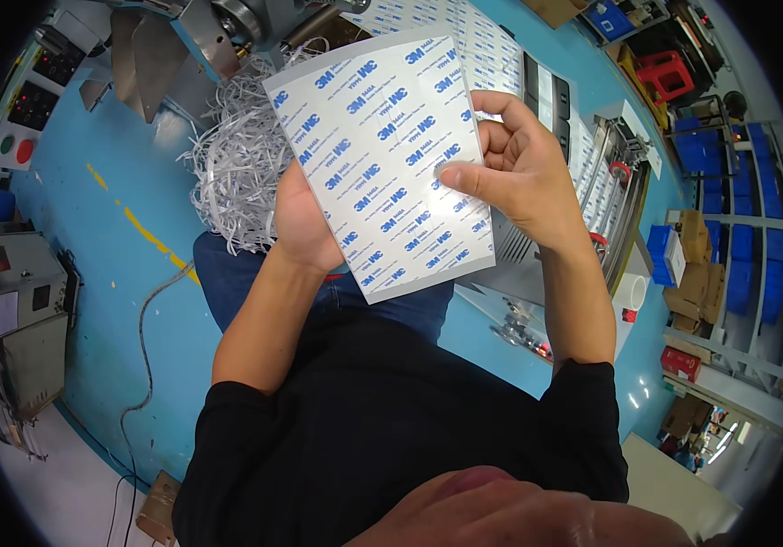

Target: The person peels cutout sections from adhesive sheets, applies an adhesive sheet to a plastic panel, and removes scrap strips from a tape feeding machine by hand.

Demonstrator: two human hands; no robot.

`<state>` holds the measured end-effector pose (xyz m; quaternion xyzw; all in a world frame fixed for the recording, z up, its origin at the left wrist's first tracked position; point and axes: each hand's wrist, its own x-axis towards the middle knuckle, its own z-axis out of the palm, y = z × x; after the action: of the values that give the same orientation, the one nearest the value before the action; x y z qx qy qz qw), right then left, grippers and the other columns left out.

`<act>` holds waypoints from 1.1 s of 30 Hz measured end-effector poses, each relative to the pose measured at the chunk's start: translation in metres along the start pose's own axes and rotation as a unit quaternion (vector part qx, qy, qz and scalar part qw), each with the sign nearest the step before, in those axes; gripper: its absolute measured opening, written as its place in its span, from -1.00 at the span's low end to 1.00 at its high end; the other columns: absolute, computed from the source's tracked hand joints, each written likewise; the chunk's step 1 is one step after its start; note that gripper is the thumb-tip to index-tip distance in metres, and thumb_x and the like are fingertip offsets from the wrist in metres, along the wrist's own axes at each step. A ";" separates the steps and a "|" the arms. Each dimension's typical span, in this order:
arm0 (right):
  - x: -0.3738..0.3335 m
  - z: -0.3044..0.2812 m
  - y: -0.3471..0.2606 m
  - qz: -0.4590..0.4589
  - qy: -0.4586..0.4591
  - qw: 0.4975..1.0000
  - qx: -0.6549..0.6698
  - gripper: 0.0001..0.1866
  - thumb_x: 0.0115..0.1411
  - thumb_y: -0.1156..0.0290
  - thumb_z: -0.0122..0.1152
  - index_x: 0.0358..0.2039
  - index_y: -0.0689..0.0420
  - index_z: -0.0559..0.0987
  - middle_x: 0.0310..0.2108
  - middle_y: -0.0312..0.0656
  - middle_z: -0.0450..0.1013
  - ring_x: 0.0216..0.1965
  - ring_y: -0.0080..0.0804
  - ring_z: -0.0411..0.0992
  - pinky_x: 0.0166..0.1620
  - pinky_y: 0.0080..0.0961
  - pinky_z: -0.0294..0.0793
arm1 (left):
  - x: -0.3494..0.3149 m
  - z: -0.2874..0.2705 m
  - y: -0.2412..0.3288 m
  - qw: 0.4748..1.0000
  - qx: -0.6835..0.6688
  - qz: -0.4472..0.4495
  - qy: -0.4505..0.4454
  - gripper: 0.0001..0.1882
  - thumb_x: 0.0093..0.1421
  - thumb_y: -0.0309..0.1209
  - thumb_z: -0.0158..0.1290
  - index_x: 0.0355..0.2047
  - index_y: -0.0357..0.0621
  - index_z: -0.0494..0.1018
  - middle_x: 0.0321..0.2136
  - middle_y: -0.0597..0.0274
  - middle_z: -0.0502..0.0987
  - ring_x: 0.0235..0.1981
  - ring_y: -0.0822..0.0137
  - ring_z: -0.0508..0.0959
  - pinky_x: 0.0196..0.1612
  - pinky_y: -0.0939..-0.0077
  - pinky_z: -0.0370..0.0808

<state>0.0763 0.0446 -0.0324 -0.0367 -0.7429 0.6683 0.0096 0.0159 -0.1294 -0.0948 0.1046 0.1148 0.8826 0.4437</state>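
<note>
Patterned sheet: a white rectangular sheet (382, 196) with repeated blue print is resting between the two hands, above the person's lap; its top end is leaning toward the left, and plain pale bands are running along its upper and lower ends.
Right hand: the right hand (523, 173) is gripping the sheet at its right edge, the thumb (469, 180) pressing on the printed face while the other fingers (496, 102) are curling at the edge, their tips partly hiding behind it.
Left hand: the left hand (303, 223) is supporting the sheet from behind at its left edge; the sheet is covering its fingers, so I cannot tell how far they are closing.
Shredded strips: a tangled heap of thin white strips (236, 182) is lying just beyond the left hand.
Machinery ahead: metal parts, including a shaft and broad plates (145, 64), are standing above the heap.
Right-hand machine: more sheeting with the same blue pattern (492, 50) is lying beyond the sheet, and a long metal frame (624, 173) is standing to the right.
Left side: a grey cabinet (26, 314) is standing at the edge, and a cable (143, 337) is snaking over the blue floor (108, 301).
Far right: shelves are holding blue bins (763, 242) near cardboard boxes (694, 290).
Clothing: the person is wearing a black shirt (382, 410) and blue trousers (232, 283).
</note>
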 end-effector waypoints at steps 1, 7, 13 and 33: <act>-0.001 0.000 0.001 0.001 -0.001 1.000 0.010 -0.47 -0.01 0.58 0.26 -0.03 0.37 0.27 -0.45 -0.13 0.46 -0.42 -0.56 0.47 -0.36 -0.69 0.45 | 0.000 0.001 0.000 1.000 -0.011 0.002 0.003 -0.33 0.27 -0.01 -0.54 0.23 -0.25 -0.07 0.17 -0.15 0.13 0.11 -0.09 0.29 0.06 -0.02 0.37; -0.003 -0.013 0.004 0.024 -0.022 0.999 -0.038 -0.71 0.17 0.38 0.12 -0.16 0.31 0.44 -0.45 -0.21 0.49 -0.45 -0.65 0.44 -0.39 -0.74 0.41 | 0.002 -0.003 0.001 0.997 -0.006 0.011 0.079 -0.33 0.29 0.00 -0.55 0.20 -0.27 0.02 0.12 -0.13 0.23 0.06 -0.08 0.35 0.01 0.07 0.42; -0.002 -0.015 0.002 0.031 -0.011 0.999 -0.023 -0.64 0.21 0.29 0.05 -0.09 0.29 0.40 -0.46 -0.19 0.49 -0.43 -0.59 0.47 -0.38 -0.68 0.44 | 0.004 -0.010 0.000 0.998 0.009 -0.010 0.066 -0.33 0.29 0.02 -0.53 0.20 -0.25 0.03 0.10 -0.11 0.25 0.04 -0.07 0.37 -0.02 0.09 0.45; -0.004 0.000 0.021 -0.032 0.028 0.998 0.044 -0.62 0.02 0.66 0.16 -0.12 0.28 0.32 -0.19 -0.05 0.37 -0.15 -0.47 0.40 -0.12 -0.59 0.45 | 0.005 -0.016 -0.017 0.998 -0.053 -0.011 0.028 -0.46 0.29 -0.22 -0.40 0.12 -0.43 0.09 0.04 -0.16 0.31 -0.01 0.04 0.43 0.00 0.19 0.45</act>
<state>0.0813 0.0470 -0.0534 -0.0317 -0.7130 0.6984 0.0533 0.0215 -0.1177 -0.1144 0.0550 0.0817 0.8851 0.4548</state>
